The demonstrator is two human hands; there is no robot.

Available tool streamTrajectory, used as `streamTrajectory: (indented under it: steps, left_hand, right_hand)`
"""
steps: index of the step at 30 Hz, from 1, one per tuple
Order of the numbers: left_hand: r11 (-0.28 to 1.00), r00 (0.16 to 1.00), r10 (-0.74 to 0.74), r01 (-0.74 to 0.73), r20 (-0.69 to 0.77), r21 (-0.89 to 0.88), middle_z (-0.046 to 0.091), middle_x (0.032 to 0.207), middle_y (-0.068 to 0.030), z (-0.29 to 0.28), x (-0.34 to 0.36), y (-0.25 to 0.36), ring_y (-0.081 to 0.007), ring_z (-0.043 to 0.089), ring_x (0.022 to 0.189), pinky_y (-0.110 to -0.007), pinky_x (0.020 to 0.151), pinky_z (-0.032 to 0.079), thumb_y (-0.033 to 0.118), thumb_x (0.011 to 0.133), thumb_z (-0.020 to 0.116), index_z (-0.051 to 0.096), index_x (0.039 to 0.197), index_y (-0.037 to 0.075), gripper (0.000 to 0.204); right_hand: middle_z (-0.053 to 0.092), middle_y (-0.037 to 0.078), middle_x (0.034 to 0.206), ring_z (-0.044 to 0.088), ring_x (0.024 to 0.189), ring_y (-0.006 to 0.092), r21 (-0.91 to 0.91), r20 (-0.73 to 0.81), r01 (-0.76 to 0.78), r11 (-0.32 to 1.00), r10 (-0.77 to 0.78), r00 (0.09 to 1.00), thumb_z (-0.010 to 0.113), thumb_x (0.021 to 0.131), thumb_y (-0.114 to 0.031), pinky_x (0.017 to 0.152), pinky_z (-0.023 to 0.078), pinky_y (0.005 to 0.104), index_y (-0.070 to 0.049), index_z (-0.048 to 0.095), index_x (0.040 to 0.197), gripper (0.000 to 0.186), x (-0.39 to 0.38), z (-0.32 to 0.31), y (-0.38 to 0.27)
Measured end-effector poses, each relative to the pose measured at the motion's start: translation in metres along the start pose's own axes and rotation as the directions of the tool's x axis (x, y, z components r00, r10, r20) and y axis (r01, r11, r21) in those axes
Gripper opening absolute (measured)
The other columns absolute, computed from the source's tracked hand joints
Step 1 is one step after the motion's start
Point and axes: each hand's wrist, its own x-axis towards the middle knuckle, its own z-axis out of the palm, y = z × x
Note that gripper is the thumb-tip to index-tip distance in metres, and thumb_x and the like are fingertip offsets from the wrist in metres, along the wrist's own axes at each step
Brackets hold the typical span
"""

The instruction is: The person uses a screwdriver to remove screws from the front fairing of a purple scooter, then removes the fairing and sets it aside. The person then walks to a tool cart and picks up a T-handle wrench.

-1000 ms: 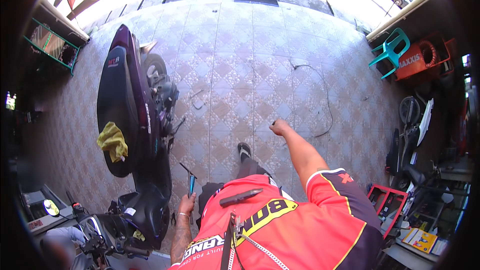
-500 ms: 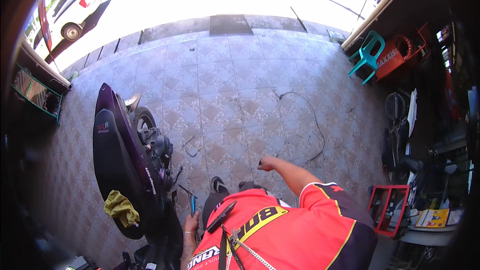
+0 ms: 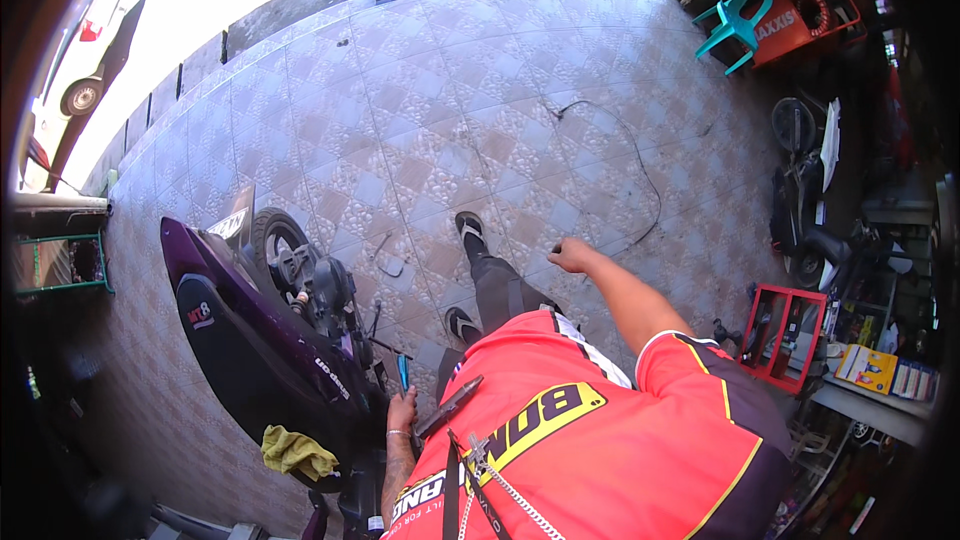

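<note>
Left hand (image 3: 401,410) fingers grip the tool (image 3: 403,370); it is likely stiff, light, best held mid-shaft; right hand (image 3: 572,255) fingers curl, contents unclear.

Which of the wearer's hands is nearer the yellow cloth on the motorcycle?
Left. The left hand, holding a blue-handled tool, is just right of the yellow cloth; the right hand is farther off, ahead and well to the right.

Motorbike (image 3: 265,365) left, free room ahead
</note>
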Motion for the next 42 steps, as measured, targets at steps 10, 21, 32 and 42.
streamTrajectory:
  steps: [10, 21, 32, 42]
  left_hand:
    - [0.936, 0.978, 0.209, -0.203, 0.009, 0.288, 0.067, 0.071, -0.0099, -0.012, 0.092, 0.154, -0.0213, 0.064, 0.067, -0.038, 0.063, 0.048, 0.046, 0.094, 0.064, 0.069, 0.087, -0.002, 0.048]
    - [0.798, 0.971, 0.176, -0.236, 0.16, 0.555, 0.048, 0.062, 0.003, 0.076, 0.166, 0.509, -0.0095, 0.043, 0.047, -0.03, 0.042, 0.035, 0.041, 0.094, 0.066, 0.056, 0.083, 0.008, 0.036]
    - [0.378, 0.957, 0.025, -0.278, 0.29, 0.883, 0.048, 0.062, 0.0019, 0.198, 0.276, 0.743, -0.0091, 0.044, 0.049, -0.029, 0.042, 0.035, 0.044, 0.095, 0.064, 0.054, 0.085, 0.007, 0.04]
    - [0.48, 0.993, -0.086, -0.025, 0.075, 0.877, 0.048, 0.063, 0.0054, 0.331, 0.298, 0.831, -0.0062, 0.043, 0.049, -0.027, 0.043, 0.033, 0.034, 0.099, 0.062, 0.055, 0.085, 0.01, 0.028]
  right_hand:
    - [0.071, 0.019, 0.111, 0.067, 0.104, 0.0366, -0.071, 0.074, 0.115, 0.991, -0.11, 0.991, 0.059, 0.088, -0.041, 0.091, 0.052, 0.0454, -0.009, 0.075, 0.109, 0.041, 0.154, -0.121, -0.075]
    - [0.071, 0.017, 0.109, 0.067, 0.104, 0.034, 0.531, -0.351, 0.115, 0.84, 0.095, 0.931, 0.061, 0.089, -0.042, 0.092, 0.052, 0.0417, -0.009, 0.072, 0.113, 0.042, 0.186, -0.281, 0.0]
    - [0.067, 0.02, 0.121, 0.063, 0.115, 0.0364, 0.734, 0.095, -0.582, 0.35, 0.795, 0.599, 0.065, 0.087, -0.042, 0.098, 0.049, 0.0433, -0.006, 0.07, 0.116, 0.047, 0.142, -0.152, 0.162]
    - [0.067, 0.022, 0.119, 0.062, 0.115, 0.0372, 0.783, 0.261, -0.487, 0.388, 0.506, 0.822, 0.063, 0.087, -0.043, 0.099, 0.049, 0.0445, -0.003, 0.068, 0.115, 0.049, 0.408, -0.183, 0.244]
